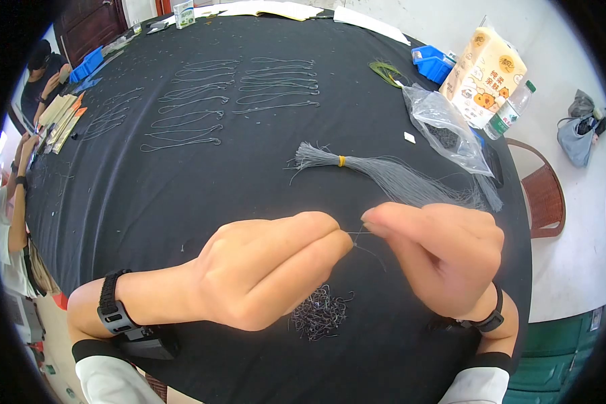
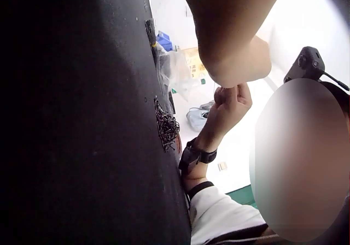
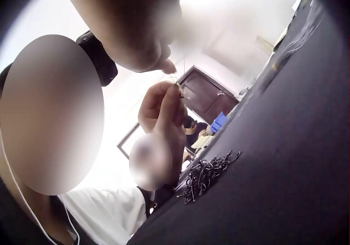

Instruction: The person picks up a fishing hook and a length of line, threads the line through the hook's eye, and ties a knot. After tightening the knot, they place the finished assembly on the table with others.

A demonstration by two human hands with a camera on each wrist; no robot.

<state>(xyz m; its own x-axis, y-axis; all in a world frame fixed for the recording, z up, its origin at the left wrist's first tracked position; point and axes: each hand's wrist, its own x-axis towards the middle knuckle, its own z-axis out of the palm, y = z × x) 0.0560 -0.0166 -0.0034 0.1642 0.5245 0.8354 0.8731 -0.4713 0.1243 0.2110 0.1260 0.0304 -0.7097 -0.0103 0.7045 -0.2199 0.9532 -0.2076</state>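
Over the front of the black-covered table, my left hand (image 1: 269, 269) pinches a thin fishing line (image 1: 358, 233) between thumb and fingers. My right hand (image 1: 444, 256) pinches the same line a short way to the right, so a short stretch spans the gap. A loose end curves down below the left fingertips. In the right wrist view a small dark bit shows at the left fingertips (image 3: 176, 86); I cannot tell whether it is a hook. Below the hands lies a pile of dark fish hooks (image 1: 320, 313). Behind the right hand rests a grey line bundle (image 1: 384, 175) with a yellow tie.
Several looped lines with hooks (image 1: 195, 104) lie in rows farther back. At the right are a clear plastic bag (image 1: 444, 128), a tissue pack (image 1: 485, 74), a bottle (image 1: 510, 111) and a blue bin (image 1: 432, 64). Other people (image 1: 40, 77) sit along the left edge.
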